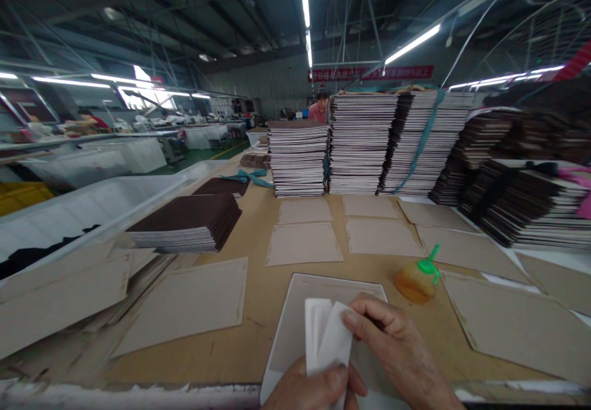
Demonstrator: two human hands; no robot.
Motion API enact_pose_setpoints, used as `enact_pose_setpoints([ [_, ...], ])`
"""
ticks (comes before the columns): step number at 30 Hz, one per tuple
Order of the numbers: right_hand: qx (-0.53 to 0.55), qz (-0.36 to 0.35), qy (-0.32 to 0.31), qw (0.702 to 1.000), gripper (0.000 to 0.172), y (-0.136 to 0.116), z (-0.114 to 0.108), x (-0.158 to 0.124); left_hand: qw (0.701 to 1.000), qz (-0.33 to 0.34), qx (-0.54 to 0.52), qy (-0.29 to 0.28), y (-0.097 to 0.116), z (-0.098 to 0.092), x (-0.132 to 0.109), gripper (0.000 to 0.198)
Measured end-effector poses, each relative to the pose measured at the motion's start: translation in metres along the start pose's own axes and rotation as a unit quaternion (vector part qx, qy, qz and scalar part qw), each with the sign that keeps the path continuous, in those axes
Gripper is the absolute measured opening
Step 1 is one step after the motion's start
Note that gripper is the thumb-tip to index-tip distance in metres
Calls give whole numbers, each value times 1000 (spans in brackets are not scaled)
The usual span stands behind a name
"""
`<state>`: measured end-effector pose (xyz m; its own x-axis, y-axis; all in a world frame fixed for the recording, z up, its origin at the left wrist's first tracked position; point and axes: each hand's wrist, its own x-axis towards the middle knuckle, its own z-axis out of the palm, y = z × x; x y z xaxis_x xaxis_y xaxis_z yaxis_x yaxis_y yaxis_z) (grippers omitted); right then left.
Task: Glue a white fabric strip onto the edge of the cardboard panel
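A small bundle of folded white strips [318,330], paper or fabric, is held up in front of me. My left hand [311,385] grips its lower end, thumb across the front. With thumb and fingertips, my right hand [392,342] pinches the top corner of the front strip, which leans apart from the others. Under both hands lies a pale board [289,330] with a dark edge, partly covered by them. To the right of it stands a squat bottle [415,281] of amber liquid with a green spout cap.
Flat beige boards [305,244] lie spread over the brown table [249,348], and more overlap at the left [69,299]. Tall stacks of brown-and-white panels [360,145] rise at the back. A lower brown stack [189,219] sits left, beside a white bin [129,197]. A person [318,111] is behind the stacks.
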<state>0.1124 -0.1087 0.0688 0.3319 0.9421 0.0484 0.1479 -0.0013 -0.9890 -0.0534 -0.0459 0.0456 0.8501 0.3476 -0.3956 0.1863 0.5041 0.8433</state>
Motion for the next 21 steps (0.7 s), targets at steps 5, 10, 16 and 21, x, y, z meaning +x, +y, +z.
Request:
enact_pose_setpoints([
  [5,12,-21,48,999,37,-2,-1,-1,998,9,-59,11,-1,-3,1,62],
  [10,118,51,118,985,39,1,-10,-4,998,6,-54,27,13,-6,-11,55],
  [16,228,47,202,951,37,6,-31,-11,983,3,-134,128,19,-21,-27,47],
  [21,270,98,268,920,38,13,-39,-14,976,11,-122,182,27,-26,-32,48],
])
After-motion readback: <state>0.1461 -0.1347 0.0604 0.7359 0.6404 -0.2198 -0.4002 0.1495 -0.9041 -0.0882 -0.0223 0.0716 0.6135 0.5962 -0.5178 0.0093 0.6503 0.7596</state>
